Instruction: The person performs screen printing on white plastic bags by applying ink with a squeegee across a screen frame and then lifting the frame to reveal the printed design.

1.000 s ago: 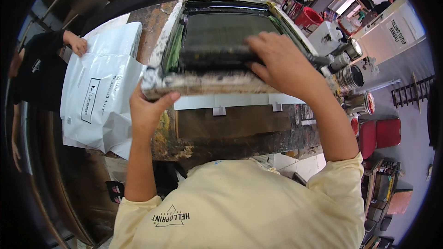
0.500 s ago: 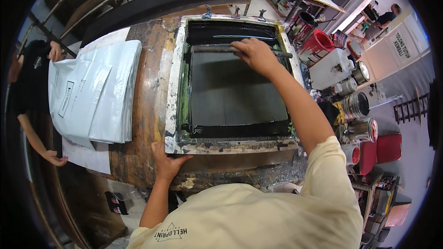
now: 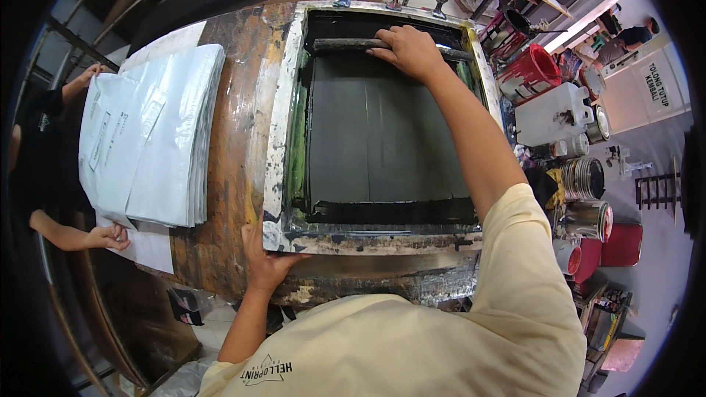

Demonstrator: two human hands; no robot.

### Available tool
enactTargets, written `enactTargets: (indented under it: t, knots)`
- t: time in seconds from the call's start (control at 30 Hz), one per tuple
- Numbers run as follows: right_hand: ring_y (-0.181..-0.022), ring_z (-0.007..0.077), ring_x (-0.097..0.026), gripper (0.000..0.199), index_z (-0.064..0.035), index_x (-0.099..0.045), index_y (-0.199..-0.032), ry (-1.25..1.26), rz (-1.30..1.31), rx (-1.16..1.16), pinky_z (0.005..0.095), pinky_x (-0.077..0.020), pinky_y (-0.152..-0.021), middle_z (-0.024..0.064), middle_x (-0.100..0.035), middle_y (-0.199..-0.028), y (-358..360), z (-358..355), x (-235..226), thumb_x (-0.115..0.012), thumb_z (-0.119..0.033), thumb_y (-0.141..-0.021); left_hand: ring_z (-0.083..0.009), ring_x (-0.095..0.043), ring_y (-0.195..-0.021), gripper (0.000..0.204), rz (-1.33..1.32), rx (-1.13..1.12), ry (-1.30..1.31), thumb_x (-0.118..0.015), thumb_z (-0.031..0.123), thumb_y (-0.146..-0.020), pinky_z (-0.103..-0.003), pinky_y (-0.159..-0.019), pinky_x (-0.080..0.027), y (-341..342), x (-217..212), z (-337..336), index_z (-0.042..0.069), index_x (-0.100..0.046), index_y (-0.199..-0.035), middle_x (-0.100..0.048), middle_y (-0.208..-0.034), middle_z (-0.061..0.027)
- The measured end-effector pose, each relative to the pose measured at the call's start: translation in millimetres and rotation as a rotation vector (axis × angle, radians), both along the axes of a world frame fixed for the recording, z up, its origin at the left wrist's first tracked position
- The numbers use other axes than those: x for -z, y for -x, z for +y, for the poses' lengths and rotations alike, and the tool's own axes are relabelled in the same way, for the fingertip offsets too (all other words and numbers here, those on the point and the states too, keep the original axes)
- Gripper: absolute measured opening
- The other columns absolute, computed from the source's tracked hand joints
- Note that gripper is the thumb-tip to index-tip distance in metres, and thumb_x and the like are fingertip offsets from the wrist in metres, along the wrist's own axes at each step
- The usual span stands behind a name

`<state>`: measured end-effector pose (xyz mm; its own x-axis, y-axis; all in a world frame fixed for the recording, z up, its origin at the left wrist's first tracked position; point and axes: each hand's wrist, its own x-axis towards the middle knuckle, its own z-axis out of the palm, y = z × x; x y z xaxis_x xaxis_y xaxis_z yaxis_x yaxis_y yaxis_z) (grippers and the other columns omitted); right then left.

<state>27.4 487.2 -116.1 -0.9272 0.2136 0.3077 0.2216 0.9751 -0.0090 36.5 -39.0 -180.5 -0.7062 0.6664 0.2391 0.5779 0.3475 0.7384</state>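
Note:
A screen-printing frame (image 3: 276, 129) with chipped white paint lies on the stained wooden table, black ink pooled along the mesh (image 3: 375, 143). My right hand (image 3: 412, 51) is closed over a long squeegee (image 3: 346, 44), which spans the mesh close to the far end. At the near left corner of the frame, my left hand (image 3: 266, 261) grips the wood, thumb stretched along the front edge and fingers up the left side. Three clamps or hinges (image 3: 394, 0) sit along the far edge. What lies under the mesh is hidden.
Left of the frame stands a stack of white plastic bags (image 3: 165, 140). A co-worker in a dark shirt (image 3: 51, 140) has one hand (image 3: 92, 73) at its far corner, another (image 3: 110, 237) at its near corner. Red buckets (image 3: 531, 70) and several cans (image 3: 581, 176) crowd the right side.
My right hand has pushed the squeegee farther away, toward the far end of the mesh. My left hand keeps the corner. The co-worker's near hand has come up to the bag stack.

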Motion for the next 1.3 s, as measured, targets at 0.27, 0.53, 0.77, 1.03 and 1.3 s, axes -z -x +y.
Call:
enactTargets:
  t: [0.27,0.53,0.77,1.03,1.3]
  knots:
    - [-0.101,0.0338,-0.07,0.04,-0.0165,-0.074,-0.112,0.017,-0.003,0.024,0.0489,-0.06,-0.076,0.0083,-0.071,-0.101,-94,-111,-5,-0.071,-0.054,-0.098,-0.0348,-0.058,-0.104,0.082,-0.015,-0.024,0.004,-0.105,0.029,-0.06,-0.045,-0.094,-0.049,-3,-7,4,-0.001,-0.068,-0.127,-0.065,-0.11,-0.014]
    - [-0.099,0.0304,-0.068,0.043,-0.0136,-0.077,-0.122,0.187,-0.111,0.057,0.0447,-0.06,-0.077,0.0066,-0.07,-0.102,-219,-266,-37,-0.084,-0.041,-0.089,-0.036,-0.058,-0.105,0.097,0.008,-0.007,-0.019,-0.105,0.037,-0.065,-0.048,-0.098,-0.048,-3,-12,7,0.003,-0.064,-0.146,-0.077,-0.122,-0.0122]
    - [-0.096,0.0306,-0.069,0.039,-0.0133,-0.079,-0.119,0.185,-0.096,0.078,0.0447,-0.0594,-0.078,0.0055,-0.073,-0.096,-219,-264,-55,-0.08,-0.043,-0.094,-0.0327,-0.055,-0.112,0.101,0.107,-0.055,0.052,-0.103,0.048,-0.064,-0.046,-0.103,-0.042,-4,-11,4,0.004,-0.067,-0.146,-0.069,-0.117,-0.0101]
    - [-0.098,0.0298,-0.068,0.04,-0.0115,-0.079,-0.122,0.259,-0.115,0.053,0.0442,-0.0596,-0.079,0.0072,-0.073,-0.101,-235,-281,-30,-0.083,-0.037,-0.091,-0.0326,-0.055,-0.107,0.082,0.153,-0.044,0.101,-0.103,0.049,-0.058,-0.046,-0.1,-0.039,3,-9,5,0.008,-0.076,-0.124,-0.059,-0.103,-0.0077]
    - [-0.101,0.0309,-0.067,0.056,-0.0093,-0.074,-0.129,0.193,-0.068,0.003,0.0433,-0.0595,-0.083,0.0084,-0.071,-0.114,-205,-256,-10,-0.09,-0.031,-0.08,-0.0331,-0.054,-0.104,0.078,0.128,-0.039,0.177,-0.102,0.049,-0.055,-0.046,-0.097,-0.039,3,-17,7,0.009,-0.078,-0.117,-0.061,-0.101,-0.0098]
